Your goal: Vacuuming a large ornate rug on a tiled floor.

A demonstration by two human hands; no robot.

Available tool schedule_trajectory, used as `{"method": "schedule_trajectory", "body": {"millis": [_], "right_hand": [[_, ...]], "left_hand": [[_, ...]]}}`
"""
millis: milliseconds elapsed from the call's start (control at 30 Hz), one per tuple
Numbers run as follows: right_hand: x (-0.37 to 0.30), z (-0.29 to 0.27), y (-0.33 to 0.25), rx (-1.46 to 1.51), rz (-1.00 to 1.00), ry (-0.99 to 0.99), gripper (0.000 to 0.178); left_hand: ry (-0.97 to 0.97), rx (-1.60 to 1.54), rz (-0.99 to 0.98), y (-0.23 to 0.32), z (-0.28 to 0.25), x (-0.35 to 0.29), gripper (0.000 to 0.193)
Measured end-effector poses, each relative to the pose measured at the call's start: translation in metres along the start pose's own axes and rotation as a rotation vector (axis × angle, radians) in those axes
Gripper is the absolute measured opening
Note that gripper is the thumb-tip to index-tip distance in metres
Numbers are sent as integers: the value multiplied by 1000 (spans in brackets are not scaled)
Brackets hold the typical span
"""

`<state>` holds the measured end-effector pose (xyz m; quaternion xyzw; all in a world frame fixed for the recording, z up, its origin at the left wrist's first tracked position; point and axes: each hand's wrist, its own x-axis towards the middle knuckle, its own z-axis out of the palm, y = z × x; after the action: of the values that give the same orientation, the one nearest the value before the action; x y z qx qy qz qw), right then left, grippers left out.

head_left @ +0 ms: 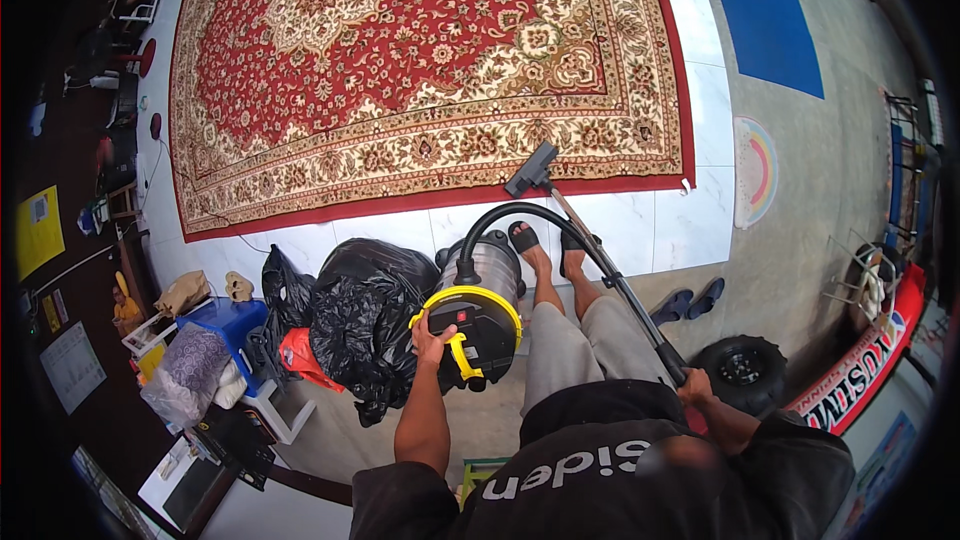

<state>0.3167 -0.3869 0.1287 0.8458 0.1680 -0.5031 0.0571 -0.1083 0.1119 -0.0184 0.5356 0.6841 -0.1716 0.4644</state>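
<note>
My left hand (432, 340) rests on the rim of the black-and-yellow lid of a canister vacuum cleaner (485, 325), fingers apart, thumb near the middle of the lid. At my right side, my right hand (696, 388) is closed around the black handle end of the vacuum wand (640, 310). A black hose (520, 208) arches from the canister toward the wand. At the wand's far end, the grey floor nozzle (531, 170) lies on the near border of a red patterned carpet (430, 130).
Black plastic bags (365, 310) stand against the canister's left side, with a blue stool (225, 325) beyond them. On the right are dark slippers (690, 302), a black tyre (742, 368) and a rainbow mat (757, 172). A blue mat (765, 15) lies farther off.
</note>
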Motion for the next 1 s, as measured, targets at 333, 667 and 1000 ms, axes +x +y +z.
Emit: {"method": "schedule_trajectory", "body": {"millis": [333, 667, 1000], "right_hand": [[138, 42, -105, 173, -199, 18, 34], [206, -29, -257, 206, -149, -58, 40], [23, 22, -32, 201, -63, -83, 30]], "left_hand": [[17, 16, 22, 11, -15, -3, 99], [82, 114, -21, 30, -15, -11, 92], [148, 61, 38, 27, -3, -9, 90]]}}
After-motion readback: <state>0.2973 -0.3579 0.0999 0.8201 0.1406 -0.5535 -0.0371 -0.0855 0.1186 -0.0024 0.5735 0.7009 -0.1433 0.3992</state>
